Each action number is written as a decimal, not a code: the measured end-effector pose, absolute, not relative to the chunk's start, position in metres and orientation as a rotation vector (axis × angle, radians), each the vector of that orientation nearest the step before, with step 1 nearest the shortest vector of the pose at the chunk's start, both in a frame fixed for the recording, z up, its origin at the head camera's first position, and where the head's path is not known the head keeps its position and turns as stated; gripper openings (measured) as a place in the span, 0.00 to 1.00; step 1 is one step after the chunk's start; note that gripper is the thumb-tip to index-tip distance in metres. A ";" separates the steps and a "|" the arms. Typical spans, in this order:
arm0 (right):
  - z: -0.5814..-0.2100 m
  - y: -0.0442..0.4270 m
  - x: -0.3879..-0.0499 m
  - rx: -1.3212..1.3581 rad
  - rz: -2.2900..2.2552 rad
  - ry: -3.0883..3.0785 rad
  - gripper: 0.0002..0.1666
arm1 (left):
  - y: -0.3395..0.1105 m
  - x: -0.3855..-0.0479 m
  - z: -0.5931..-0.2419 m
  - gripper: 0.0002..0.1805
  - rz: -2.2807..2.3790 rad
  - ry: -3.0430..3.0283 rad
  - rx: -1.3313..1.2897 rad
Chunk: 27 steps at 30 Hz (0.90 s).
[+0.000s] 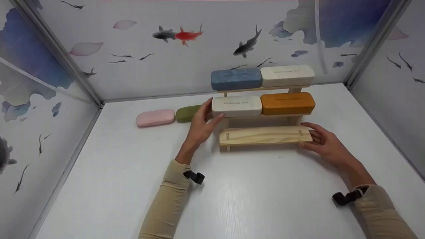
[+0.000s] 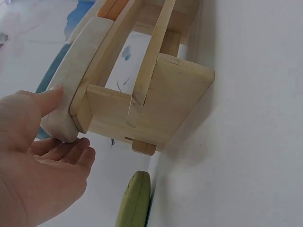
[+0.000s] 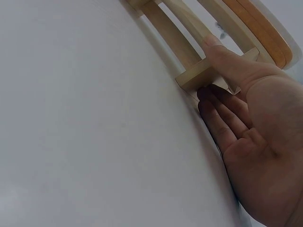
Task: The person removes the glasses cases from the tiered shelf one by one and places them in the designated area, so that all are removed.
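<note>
A three-step wooden rack point(image 1: 265, 136) stands on the table. Its middle step carries a white case point(image 1: 236, 106) at the left and an orange case point(image 1: 287, 103) at the right. The left hand point(image 1: 200, 127) holds the left end of that white case between thumb and fingers, also seen in the left wrist view, where the case point(image 2: 78, 66) lies at the fingertips. At the right end of the bottom step, the right hand point(image 1: 327, 146) grips the board, thumb in front and fingers behind; the right wrist view shows its thumb on the wood point(image 3: 201, 73).
The top step bears a blue case point(image 1: 236, 79) and another white case point(image 1: 287, 75). Left of the rack, a pink case point(image 1: 155, 118) and a green case point(image 1: 187, 114) lie on the table point(image 1: 132, 172). Printed walls point(image 1: 132, 76) enclose the table.
</note>
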State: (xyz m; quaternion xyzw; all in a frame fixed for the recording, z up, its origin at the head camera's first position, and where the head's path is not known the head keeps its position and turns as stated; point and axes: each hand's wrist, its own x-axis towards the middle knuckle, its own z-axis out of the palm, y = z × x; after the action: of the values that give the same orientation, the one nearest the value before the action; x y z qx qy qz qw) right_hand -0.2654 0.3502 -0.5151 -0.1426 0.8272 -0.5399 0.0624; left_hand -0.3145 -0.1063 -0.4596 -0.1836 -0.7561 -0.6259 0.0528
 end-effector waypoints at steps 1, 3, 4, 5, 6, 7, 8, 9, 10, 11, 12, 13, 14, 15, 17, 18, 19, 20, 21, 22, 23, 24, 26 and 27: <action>-0.515 0.350 -0.266 -0.435 -1.639 2.494 0.46 | -0.106 -0.315 -0.460 0.44 -1.903 -2.295 -0.550; -0.516 0.350 -0.266 -0.437 -1.631 2.497 0.46 | -0.106 -0.315 -0.460 0.42 -1.906 -2.287 -0.535; -0.516 0.350 -0.267 -0.436 -1.628 2.499 0.46 | -0.106 -0.314 -0.459 0.42 -1.911 -2.282 -0.532; -0.516 0.350 -0.267 -0.433 -1.626 2.500 0.46 | -0.106 -0.314 -0.460 0.42 -1.916 -2.278 -0.530; -0.516 0.350 -0.267 -0.430 -1.625 2.503 0.46 | -0.106 -0.314 -0.459 0.41 -1.923 -2.273 -0.530; -0.516 0.350 -0.267 -0.426 -1.623 2.506 0.46 | -0.106 -0.314 -0.460 0.41 -1.929 -2.269 -0.530; -0.516 0.350 -0.266 -0.432 -1.616 2.513 0.46 | -0.106 -0.314 -0.460 0.41 -1.935 -2.265 -0.530; -0.516 0.350 -0.266 -0.428 -1.620 2.510 0.46 | -0.106 -0.314 -0.460 0.41 -1.939 -2.264 -0.529; -0.515 0.350 -0.266 -0.426 -1.621 2.510 0.46 | -0.106 -0.314 -0.460 0.41 -1.943 -2.261 -0.529; -0.515 0.350 -0.266 -0.423 -1.621 2.511 0.46 | -0.106 -0.314 -0.460 0.41 -1.945 -2.259 -0.527; -0.515 0.350 -0.266 -0.422 -1.620 2.510 0.47 | -0.105 -0.314 -0.460 0.41 -1.950 -2.253 -0.526; -0.515 0.350 -0.266 -0.422 -1.616 2.512 0.47 | -0.105 -0.314 -0.461 0.41 -1.955 -2.247 -0.523; -0.515 0.350 -0.265 -0.422 -1.611 2.515 0.47 | -0.105 -0.313 -0.461 0.41 -1.962 -2.240 -0.520; -0.515 0.350 -0.265 -0.411 -1.614 2.513 0.47 | -0.105 -0.313 -0.461 0.41 -1.972 -2.232 -0.517; -0.515 0.350 -0.265 -0.412 -1.605 2.520 0.47 | -0.104 -0.313 -0.461 0.42 -1.988 -2.221 -0.507; -0.516 0.351 -0.265 -0.413 -1.602 2.522 0.47 | -0.104 -0.312 -0.462 0.42 -1.998 -2.218 -0.498; -0.516 0.351 -0.265 -0.415 -1.602 2.521 0.47 | -0.104 -0.312 -0.462 0.43 -2.010 -2.214 -0.489; -0.516 0.351 -0.265 -0.417 -1.602 2.520 0.47 | -0.103 -0.312 -0.463 0.43 -2.022 -2.210 -0.481; -0.516 0.351 -0.266 -0.416 -1.604 2.516 0.47 | -0.103 -0.312 -0.463 0.43 -2.030 -2.208 -0.475; -0.516 0.351 -0.266 -0.417 -1.607 2.513 0.47 | -0.103 -0.312 -0.463 0.43 -2.035 -2.207 -0.470; -0.516 0.351 -0.266 -0.416 -1.608 2.512 0.47 | -0.103 -0.312 -0.464 0.42 -2.039 -2.204 -0.465; -0.516 0.351 -0.266 -0.414 -1.609 2.511 0.47 | -0.103 -0.312 -0.464 0.42 -2.043 -2.197 -0.467; -0.516 0.351 -0.266 -0.412 -1.616 2.506 0.47 | -0.103 -0.312 -0.465 0.41 -2.039 -2.186 -0.480; -0.516 0.351 -0.266 -0.412 -1.618 2.505 0.47 | -0.103 -0.312 -0.465 0.40 -2.033 -2.181 -0.486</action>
State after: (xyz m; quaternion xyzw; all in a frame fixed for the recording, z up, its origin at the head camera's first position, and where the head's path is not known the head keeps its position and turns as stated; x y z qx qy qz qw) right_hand -0.2659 0.3506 -0.5158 -0.1365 0.8304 -0.5363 0.0653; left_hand -0.3124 -0.1030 -0.4653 -0.1606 -0.7207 -0.6717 0.0601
